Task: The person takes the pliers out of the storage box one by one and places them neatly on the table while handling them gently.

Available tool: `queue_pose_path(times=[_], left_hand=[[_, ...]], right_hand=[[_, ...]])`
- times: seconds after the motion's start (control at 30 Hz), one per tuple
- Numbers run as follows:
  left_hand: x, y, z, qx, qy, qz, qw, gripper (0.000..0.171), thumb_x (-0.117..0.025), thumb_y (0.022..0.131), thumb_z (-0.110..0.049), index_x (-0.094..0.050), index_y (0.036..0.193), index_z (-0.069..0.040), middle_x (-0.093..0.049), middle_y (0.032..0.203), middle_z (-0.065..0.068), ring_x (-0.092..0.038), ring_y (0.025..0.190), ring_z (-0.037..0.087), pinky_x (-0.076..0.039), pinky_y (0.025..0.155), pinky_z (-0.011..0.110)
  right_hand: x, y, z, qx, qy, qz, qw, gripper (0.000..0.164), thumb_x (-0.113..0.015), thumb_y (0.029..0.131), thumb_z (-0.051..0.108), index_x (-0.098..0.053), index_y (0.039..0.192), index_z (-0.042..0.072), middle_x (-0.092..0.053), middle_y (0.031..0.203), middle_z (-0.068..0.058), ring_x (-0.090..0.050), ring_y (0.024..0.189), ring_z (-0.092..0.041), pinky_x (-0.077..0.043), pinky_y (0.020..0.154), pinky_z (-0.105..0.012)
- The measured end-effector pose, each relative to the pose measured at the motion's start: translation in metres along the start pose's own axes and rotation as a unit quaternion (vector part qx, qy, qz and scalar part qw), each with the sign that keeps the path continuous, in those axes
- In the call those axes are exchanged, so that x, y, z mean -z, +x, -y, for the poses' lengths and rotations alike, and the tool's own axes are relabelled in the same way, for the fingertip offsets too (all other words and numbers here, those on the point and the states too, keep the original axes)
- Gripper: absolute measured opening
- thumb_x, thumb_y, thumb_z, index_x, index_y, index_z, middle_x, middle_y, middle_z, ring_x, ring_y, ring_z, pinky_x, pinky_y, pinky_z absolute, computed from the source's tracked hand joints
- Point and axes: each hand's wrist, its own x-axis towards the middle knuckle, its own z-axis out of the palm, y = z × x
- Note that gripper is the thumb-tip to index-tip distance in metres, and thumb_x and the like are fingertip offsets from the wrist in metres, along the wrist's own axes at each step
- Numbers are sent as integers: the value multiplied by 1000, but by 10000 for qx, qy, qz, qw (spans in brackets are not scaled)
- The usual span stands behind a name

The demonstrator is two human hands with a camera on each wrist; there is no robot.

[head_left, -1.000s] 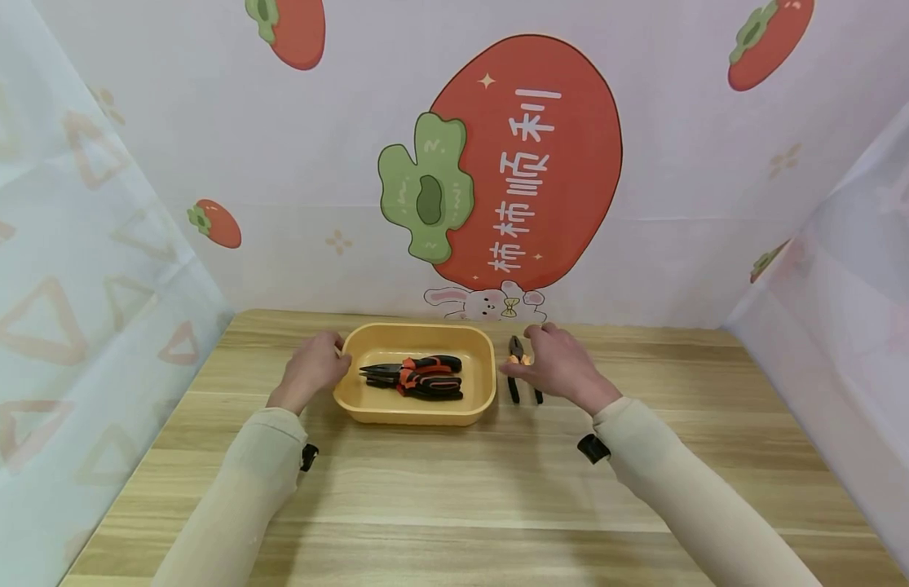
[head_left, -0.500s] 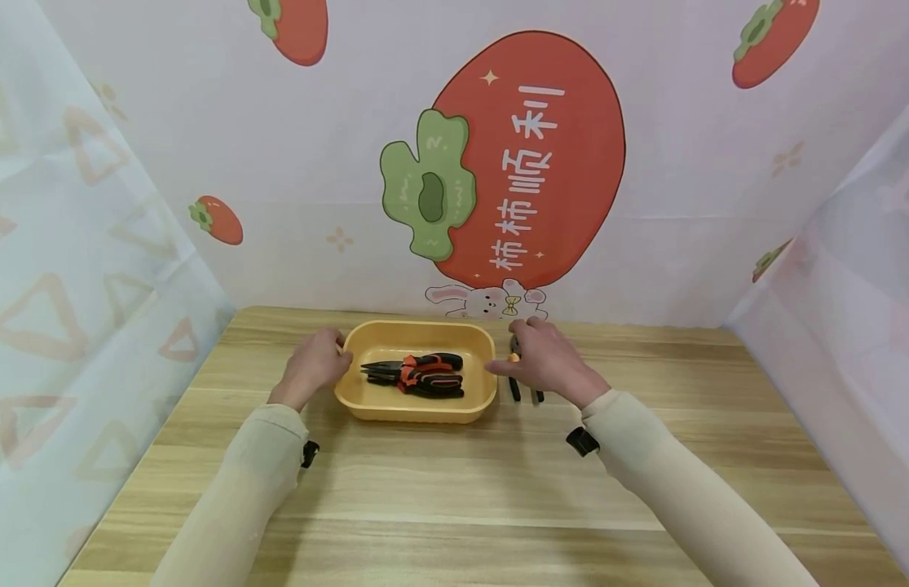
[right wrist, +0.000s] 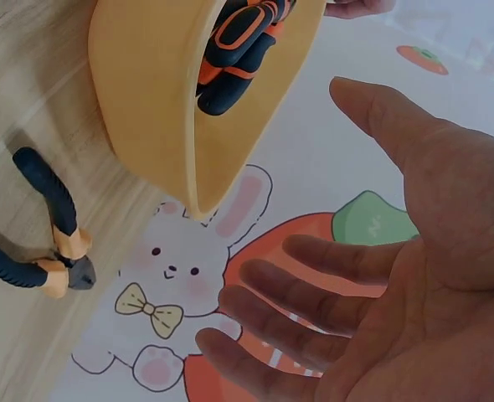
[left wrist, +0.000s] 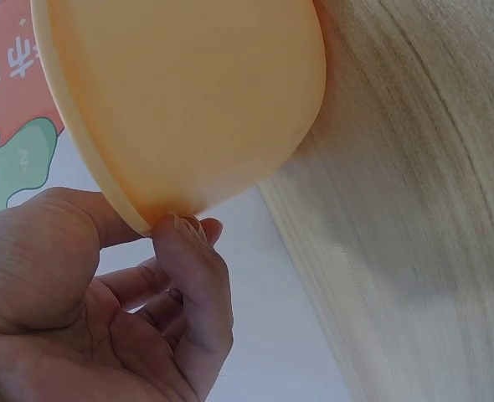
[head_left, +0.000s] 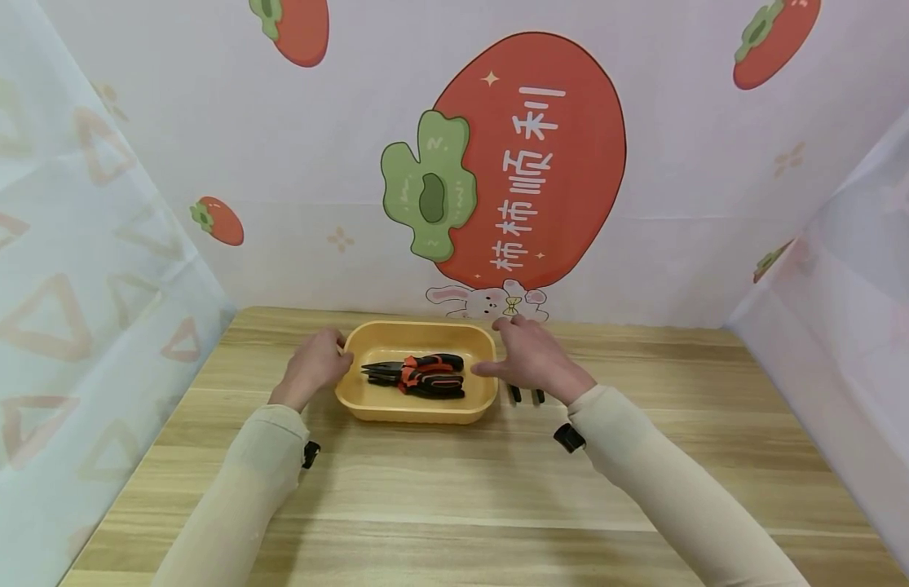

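Note:
A yellow plastic tray stands on the table near the wall. My left hand pinches its left rim; in the left wrist view thumb and finger meet on the tray's edge. Inside lie long-nose pliers and a second pair of pliers, both with black and orange handles. My right hand hovers at the right rim, fingers spread and holding nothing. Below it, to the right of the tray, another pair of pliers lies on the table with handles apart; the hand hides its head in the head view.
The wood-grain table reaches back to a white fabric wall printed with persimmons and a rabbit. Similar fabric walls stand at the left and right.
My right hand has moved left, from above the loose pliers to over the tray's right rim, fingers still spread. My left hand and the tray have hardly moved.

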Motion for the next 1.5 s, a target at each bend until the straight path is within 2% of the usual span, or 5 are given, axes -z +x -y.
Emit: queue_pose_path(times=[0.33,0.57,1.0,1.27,1.5], left_hand=[[-2,1,0,14,72,-47,10000,38,-56,101,-18,-58,126,11,-67,107,24,-64,72,24,-51,57,32],[-1,0,-1,68,59,-17,10000,39,-56,101,-18,-58,128,11,-67,108,24,-65,73,23,-51,58,32],[-1,0,-2,110,68,-72,9999,37,-56,101,-17,-58,127,10,-68,102,21,-64,71,23,-50,56,32],[-1,-2,-2,86,53,-16,9999,37,-55,101,-17,-58,126,10,-67,98,20,-63,69,23,-49,55,33],[-3,1,-1,54,133,-108,9998,35,-56,101,-17,-60,124,9,-67,97,19,-62,69,23,-48,55,33]], right_hand=[[-6,4,8,-57,2,67,10000,86,-78,85,53,-47,147,2,-52,142,-20,-50,127,-37,-44,105,-51],[-10,8,13,77,-69,49,9999,87,-79,84,54,-49,146,2,-53,140,-19,-52,124,-36,-46,103,-48],[-15,15,22,264,19,30,9996,85,-83,79,54,-54,144,6,-54,139,-14,-51,124,-31,-46,104,-45],[-19,21,27,373,14,135,9992,87,-83,80,53,-51,145,6,-52,141,-15,-51,125,-32,-45,103,-49],[-22,25,32,420,22,266,9988,85,-83,81,52,-52,146,8,-52,142,-14,-50,126,-33,-45,103,-52]])
